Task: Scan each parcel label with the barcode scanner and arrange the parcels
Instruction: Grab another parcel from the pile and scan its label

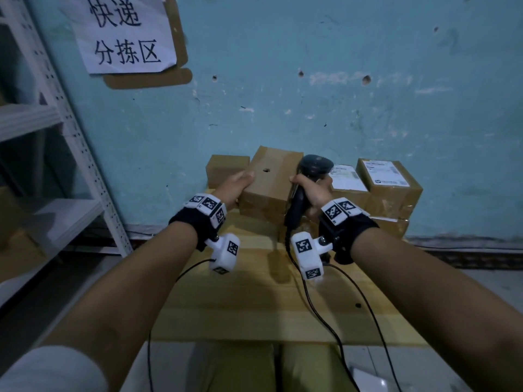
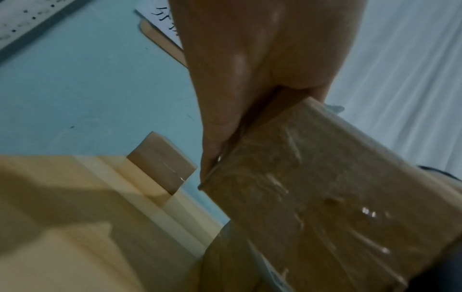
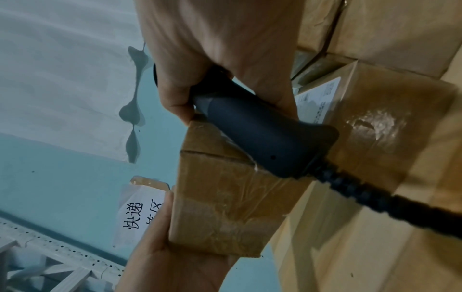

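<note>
One box (image 1: 268,179) held in left hand (image 1: 237,183); right hand (image 1: 312,190) fingers grasping scanner (image 1: 305,176); stack (image 1: 387,190) beside, likely midway.

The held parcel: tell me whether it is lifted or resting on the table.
Lifted: the held parcel sits between the left hand and right hand, above the table.

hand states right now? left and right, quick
Left hand: holds the raised cardboard parcel by its left side.
Right hand: grips the barcode scanner, pressed against the parcel's right side.
</note>
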Demonstrator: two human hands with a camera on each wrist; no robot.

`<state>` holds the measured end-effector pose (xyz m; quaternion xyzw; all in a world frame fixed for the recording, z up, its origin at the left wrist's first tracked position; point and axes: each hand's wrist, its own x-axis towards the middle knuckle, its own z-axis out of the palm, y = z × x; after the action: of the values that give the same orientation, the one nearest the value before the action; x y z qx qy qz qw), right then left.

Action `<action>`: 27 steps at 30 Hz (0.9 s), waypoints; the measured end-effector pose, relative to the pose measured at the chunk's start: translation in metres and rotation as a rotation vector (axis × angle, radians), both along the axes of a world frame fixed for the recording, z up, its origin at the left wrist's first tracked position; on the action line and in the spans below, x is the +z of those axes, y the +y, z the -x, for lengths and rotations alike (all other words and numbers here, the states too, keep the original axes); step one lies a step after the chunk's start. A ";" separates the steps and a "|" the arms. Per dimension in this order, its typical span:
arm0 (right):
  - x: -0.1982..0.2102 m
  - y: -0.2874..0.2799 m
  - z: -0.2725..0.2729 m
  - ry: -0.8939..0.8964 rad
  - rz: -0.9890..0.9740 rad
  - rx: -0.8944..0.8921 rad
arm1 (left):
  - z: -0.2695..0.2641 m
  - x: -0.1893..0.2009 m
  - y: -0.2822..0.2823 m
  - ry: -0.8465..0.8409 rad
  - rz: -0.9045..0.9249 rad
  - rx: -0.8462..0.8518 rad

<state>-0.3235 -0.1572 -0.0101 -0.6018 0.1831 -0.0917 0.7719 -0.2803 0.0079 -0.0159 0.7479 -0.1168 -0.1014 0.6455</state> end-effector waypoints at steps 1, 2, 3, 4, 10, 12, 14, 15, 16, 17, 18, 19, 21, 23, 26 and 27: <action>0.000 -0.001 0.000 -0.012 -0.002 -0.001 | 0.000 0.000 -0.001 0.022 0.027 -0.006; 0.000 -0.002 0.000 -0.020 -0.004 0.000 | -0.001 -0.001 -0.001 0.038 0.054 -0.012; -0.001 -0.002 0.000 -0.028 0.006 -0.001 | -0.001 -0.001 -0.001 0.042 0.066 -0.013; 0.000 -0.003 0.000 -0.038 0.018 -0.001 | 0.000 -0.001 -0.001 0.044 0.073 -0.008; -0.004 -0.003 0.000 -0.046 0.084 -0.006 | -0.003 -0.002 -0.003 0.056 0.144 -0.037; -0.004 -0.003 0.001 -0.063 0.129 -0.017 | -0.001 -0.001 -0.005 0.064 0.130 -0.035; -0.006 -0.002 0.002 -0.101 0.215 -0.027 | 0.001 0.004 -0.007 0.020 0.032 -0.006; -0.008 -0.003 0.003 -0.124 0.255 -0.036 | 0.001 0.006 -0.009 0.008 -0.038 0.005; -0.009 -0.003 0.003 -0.143 0.282 -0.044 | -0.002 0.008 -0.010 -0.008 -0.111 0.018; -0.008 -0.001 0.004 -0.150 0.298 -0.048 | -0.002 0.010 -0.011 -0.018 -0.156 0.028; -0.009 0.001 0.004 -0.152 0.277 -0.048 | 0.003 0.014 -0.013 -0.015 -0.180 0.037; -0.009 0.004 0.005 -0.146 0.227 -0.039 | 0.002 0.014 -0.014 -0.005 -0.219 0.046; -0.009 0.007 0.005 -0.153 0.134 -0.021 | -0.005 0.010 -0.014 -0.001 -0.301 0.052; -0.008 0.008 0.003 -0.171 0.098 -0.022 | -0.009 0.006 -0.012 -0.021 -0.294 0.067; -0.009 0.005 -0.003 -0.189 -0.017 0.023 | -0.008 0.006 -0.004 -0.024 -0.104 0.108; -0.010 0.003 -0.006 -0.195 -0.065 0.045 | -0.009 0.004 -0.002 0.004 0.019 0.100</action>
<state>-0.3178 -0.1544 -0.0198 -0.5685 0.0963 -0.1266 0.8071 -0.2713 0.0064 -0.0121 0.7465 -0.0787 -0.0694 0.6571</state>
